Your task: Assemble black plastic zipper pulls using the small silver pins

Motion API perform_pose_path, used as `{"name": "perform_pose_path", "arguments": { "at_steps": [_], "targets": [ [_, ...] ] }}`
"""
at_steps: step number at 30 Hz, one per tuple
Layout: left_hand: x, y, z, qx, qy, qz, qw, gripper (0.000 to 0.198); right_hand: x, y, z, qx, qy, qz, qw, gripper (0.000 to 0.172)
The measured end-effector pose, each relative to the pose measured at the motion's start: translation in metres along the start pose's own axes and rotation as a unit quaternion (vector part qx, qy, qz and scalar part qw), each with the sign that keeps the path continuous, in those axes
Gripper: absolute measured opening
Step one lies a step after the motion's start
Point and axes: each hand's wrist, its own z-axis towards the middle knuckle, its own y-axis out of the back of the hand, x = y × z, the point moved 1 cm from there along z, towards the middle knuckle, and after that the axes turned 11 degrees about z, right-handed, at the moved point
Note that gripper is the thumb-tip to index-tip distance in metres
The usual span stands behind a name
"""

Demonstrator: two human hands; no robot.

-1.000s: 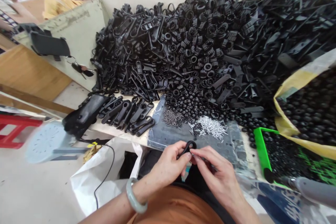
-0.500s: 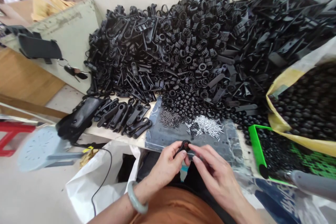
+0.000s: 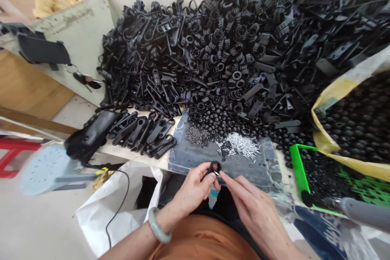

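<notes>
Left hand [image 3: 191,197] pinches a black plastic loop [image 3: 210,169] steady — right hand [image 3: 256,207] grips a tiny metal pin [image 3: 217,174] between its fingertips, lined up at the loop's hole.

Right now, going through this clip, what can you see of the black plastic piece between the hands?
The glossy black moulded plastic piece has a round ring with a dark centre at the top and a short, narrow arm running down-left. The person's left hand grips the arm, holding it up above a grey plastic sheet. A thin silver pin, held by the right hand, sits at the ring's lower edge.
</notes>
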Motion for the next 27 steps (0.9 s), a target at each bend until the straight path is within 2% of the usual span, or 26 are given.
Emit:
{"name": "perform_pose_path", "arguments": {
  "at_steps": [8, 16, 27],
  "targets": [
    [-0.0017, -0.0013, -0.0003, -0.004, 0.008, 0.003, 1.0, 0.033, -0.0013, -0.0033, -0.004, -0.016, -0.023, -0.014, 1.0, 0.042],
    [-0.0028, -0.0012, -0.0007, -0.005, 0.004, 0.014, 1.0, 0.031, 0.0042, -0.0015, 0.0003, -0.009, -0.016, -0.01, 1.0, 0.045],
    [0.0058, -0.0041, 0.0003, -0.031, -0.001, 0.035, 0.999, 0.025, 0.005, -0.004, 0.0011, -0.008, 0.008, -0.086, 0.996, 0.046]
  ]
}}
